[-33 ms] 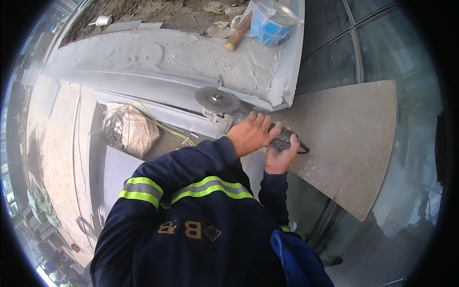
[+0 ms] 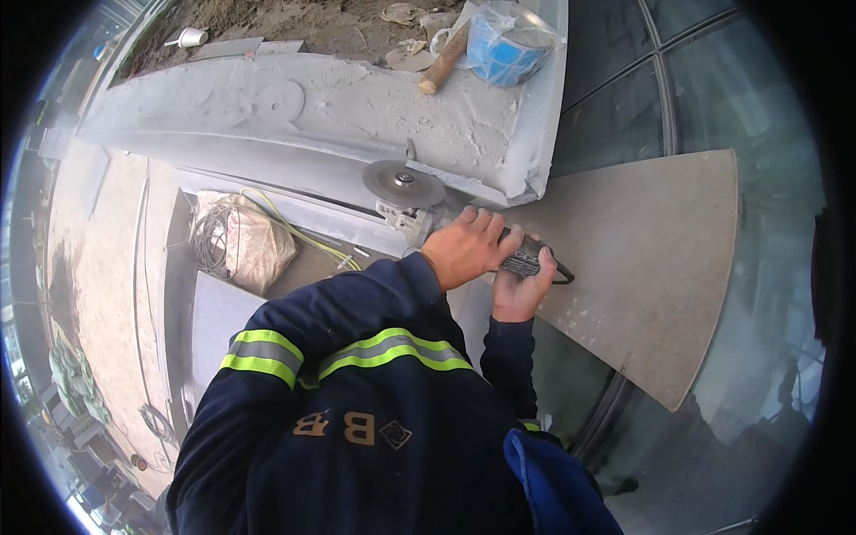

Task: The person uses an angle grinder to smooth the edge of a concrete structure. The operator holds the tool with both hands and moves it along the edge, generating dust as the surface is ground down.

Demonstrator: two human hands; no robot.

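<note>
An angle grinder with a grey round disc is held in both hands. My left hand wraps over its body close behind the metal head. My right hand grips the dark rear end from below, thumb on top. The disc lies nearly flat beside the broken edge of a dusty grey stone slab; whether it touches the edge I cannot tell. Part of the grinder's body is hidden under my fingers.
A blue bucket in clear plastic and a wooden handle lie on the dusty ledge. A white sack with coiled wire and a yellow-green cable sit left. A large tan board leans right, near glass panels.
The grinder and both hands have shifted very slightly left and up; the grip is the same.
</note>
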